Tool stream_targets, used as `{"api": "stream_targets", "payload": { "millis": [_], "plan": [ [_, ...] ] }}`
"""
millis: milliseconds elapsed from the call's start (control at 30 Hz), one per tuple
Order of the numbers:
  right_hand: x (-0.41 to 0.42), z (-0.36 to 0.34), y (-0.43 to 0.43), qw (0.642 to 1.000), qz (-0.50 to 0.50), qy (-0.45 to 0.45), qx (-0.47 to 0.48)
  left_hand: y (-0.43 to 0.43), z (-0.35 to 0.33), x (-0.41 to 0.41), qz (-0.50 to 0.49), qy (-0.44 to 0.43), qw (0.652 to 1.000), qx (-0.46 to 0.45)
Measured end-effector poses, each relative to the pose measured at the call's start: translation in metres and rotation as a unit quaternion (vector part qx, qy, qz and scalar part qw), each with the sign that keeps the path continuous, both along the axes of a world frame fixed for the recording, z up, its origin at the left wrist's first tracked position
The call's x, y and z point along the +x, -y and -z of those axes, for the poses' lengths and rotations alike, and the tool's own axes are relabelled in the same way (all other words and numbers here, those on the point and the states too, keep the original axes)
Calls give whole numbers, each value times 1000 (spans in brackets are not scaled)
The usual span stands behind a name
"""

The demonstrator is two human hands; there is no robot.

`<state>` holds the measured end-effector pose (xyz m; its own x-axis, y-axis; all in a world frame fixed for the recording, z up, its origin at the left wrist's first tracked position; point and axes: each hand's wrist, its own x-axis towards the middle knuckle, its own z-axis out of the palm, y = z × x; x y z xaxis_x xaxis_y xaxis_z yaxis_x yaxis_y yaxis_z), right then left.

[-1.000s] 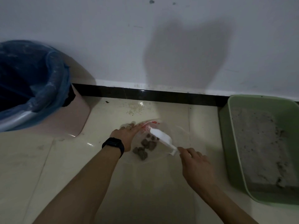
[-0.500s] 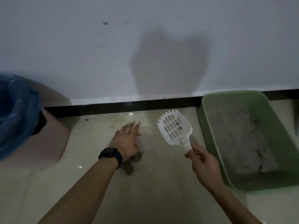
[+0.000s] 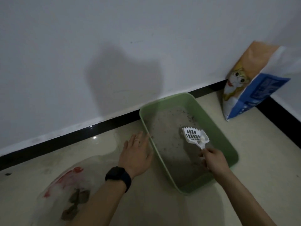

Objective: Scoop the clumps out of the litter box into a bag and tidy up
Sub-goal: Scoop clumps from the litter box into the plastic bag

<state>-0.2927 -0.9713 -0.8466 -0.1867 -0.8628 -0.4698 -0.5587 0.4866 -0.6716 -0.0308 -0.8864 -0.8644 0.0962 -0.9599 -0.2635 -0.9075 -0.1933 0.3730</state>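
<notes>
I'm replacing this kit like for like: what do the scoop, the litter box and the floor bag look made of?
Scoop: white rigid plastic, probably moulded, judging by its clean slots and toothed edge. Litter box: pale green plastic, smooth, with rounded one-piece corners. Bag: thin clear plastic film with red print; clumps show through it.

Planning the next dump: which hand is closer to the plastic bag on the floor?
Left. The left hand is open between the bag and the litter box; the right hand is farther off, over the litter box, gripping the scoop.
</notes>
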Motion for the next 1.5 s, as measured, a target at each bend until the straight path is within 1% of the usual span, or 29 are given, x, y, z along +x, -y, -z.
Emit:
{"api": "stream_targets", "payload": {
  "millis": [100, 233, 400, 533, 633, 767, 867, 1033, 1133, 1200, 1367, 1500],
  "plan": [
    [-18, 12, 31, 999, -9, -31, 29, 25, -4, -19, -7, 9, 1000, 11],
    [-28, 10, 57, 994, -48, -81, 61, 50, -2, -29, -24, 23, 999, 40],
    [-30, 15, 84, 992, -73, -81, 58, 70, 16, -26, -54, 37, 996, 65],
    [-21, 28, 102, 995, -75, -31, 59, 63, 34, -28, -61, 52, 997, 15],
    [-9, 41, 117, 994, -82, -19, 66, 61, 37, -25, -53, 59, 997, 19],
    [13, 52, 137, 996, -66, 29, 55, 65, 35, -28, -59, 62, 996, 22],
    [15, 59, 140, 995, -62, 46, 60, 65, 36, -28, -60, 65, 996, 22],
    [12, 72, 131, 996, -70, 58, -6, 66, 35, -28, -61, 65, 996, 24],
    [14, 74, 123, 994, -68, 80, -15, 65, 33, -30, -65, 62, 995, 33],
    [13, 67, 114, 992, -70, 100, -9, 65, 33, -30, -70, 57, 995, 28],
    [9, 40, 77, 986, -73, 148, -35, 65, 35, -31, -75, 55, 996, 13],
    [9, 18, 42, 979, -49, 187, -56, 65, 36, -31, -79, 87, 993, 8]
  ]
}}
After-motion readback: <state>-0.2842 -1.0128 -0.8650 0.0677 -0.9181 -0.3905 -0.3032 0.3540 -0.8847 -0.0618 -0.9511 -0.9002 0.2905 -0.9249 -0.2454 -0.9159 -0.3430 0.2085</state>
